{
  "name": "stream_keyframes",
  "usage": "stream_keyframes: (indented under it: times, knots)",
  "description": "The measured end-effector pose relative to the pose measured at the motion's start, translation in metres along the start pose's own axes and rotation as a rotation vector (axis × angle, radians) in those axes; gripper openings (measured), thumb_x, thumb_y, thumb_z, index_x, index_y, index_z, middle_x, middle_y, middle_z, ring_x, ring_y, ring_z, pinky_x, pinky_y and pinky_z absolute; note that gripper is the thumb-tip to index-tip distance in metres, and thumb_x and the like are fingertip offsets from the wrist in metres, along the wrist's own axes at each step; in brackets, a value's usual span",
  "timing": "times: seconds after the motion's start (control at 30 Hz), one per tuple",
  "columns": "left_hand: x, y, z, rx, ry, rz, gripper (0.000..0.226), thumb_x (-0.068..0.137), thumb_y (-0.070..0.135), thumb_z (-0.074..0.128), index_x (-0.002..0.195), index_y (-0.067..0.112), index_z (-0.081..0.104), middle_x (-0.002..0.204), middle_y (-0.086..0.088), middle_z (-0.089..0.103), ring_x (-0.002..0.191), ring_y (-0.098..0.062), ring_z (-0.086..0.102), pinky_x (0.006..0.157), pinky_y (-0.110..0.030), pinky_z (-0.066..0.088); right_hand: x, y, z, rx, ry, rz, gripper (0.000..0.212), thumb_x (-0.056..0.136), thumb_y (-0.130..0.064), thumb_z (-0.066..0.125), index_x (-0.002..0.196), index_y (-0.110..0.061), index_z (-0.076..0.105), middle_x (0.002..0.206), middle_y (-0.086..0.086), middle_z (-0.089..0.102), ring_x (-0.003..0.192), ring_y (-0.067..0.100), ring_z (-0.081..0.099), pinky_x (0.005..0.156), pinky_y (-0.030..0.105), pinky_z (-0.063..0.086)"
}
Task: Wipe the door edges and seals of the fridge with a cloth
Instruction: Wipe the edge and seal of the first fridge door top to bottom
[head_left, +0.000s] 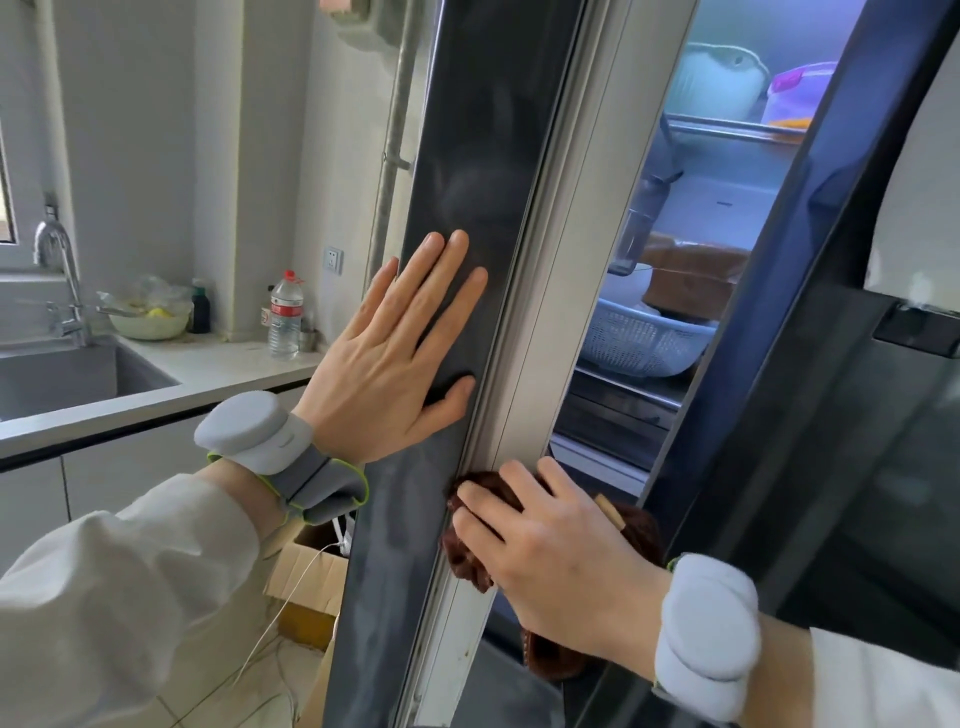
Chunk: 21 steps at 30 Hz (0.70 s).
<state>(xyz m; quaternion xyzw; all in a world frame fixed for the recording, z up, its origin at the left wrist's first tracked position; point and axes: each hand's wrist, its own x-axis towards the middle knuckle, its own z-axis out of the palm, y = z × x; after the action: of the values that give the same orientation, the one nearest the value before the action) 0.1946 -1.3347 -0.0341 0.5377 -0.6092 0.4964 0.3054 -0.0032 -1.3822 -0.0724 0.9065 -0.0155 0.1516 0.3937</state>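
The dark left fridge door stands ajar, its pale inner edge and seal running down the middle of the view. My left hand lies flat with straight fingers on the door's dark outer face. My right hand presses a dark brown cloth against the lower part of the seal, fingers spread over it. More of the cloth hangs below my wrist. The right fridge door frames the gap.
Inside the lit fridge sit a white mesh basket, a brown loaf-like item and containers on shelves. Left of the fridge are a counter with a water bottle, a bowl, a sink and tap. A cardboard box stands on the floor.
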Motion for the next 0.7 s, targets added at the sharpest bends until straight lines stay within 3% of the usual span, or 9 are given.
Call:
stream_keyframes:
  times: [0.2,0.53,0.7]
  knots:
    - [-0.001,-0.002,0.000,0.009,0.011,0.008,0.069,0.090,0.036,0.042,0.145,0.004,0.018,0.151,-0.018,0.013,0.143,-0.025,0.000,0.117,-0.040,0.004,0.013,0.028,-0.023,-0.008,0.089,0.075,0.037,0.082,-0.021,0.037,0.108,-0.013,0.063,0.110,0.004,0.063,0.090,0.027,0.050,0.072,0.039,0.042]
    - [0.001,-0.001,0.000,0.011,0.017,0.013,0.069,0.089,0.036,0.044,0.145,0.004,0.019,0.151,-0.018,0.014,0.143,-0.025,0.002,0.117,-0.039,0.002,0.004,0.010,-0.002,-0.019,-0.033,-0.102,0.031,0.082,-0.026,0.050,0.108,-0.016,0.063,0.110,0.004,0.064,0.094,0.026,0.050,0.078,0.039,0.045]
    - [-0.001,-0.002,0.000,0.042,0.019,0.013,0.070,0.089,0.035,0.044,0.145,0.004,0.018,0.152,-0.016,0.011,0.143,-0.026,0.001,0.117,-0.040,0.004,0.012,0.026,-0.021,0.005,-0.083,-0.153,0.026,0.081,-0.025,0.053,0.104,-0.017,0.063,0.101,0.001,0.065,0.088,0.024,0.054,0.074,0.035,0.047]
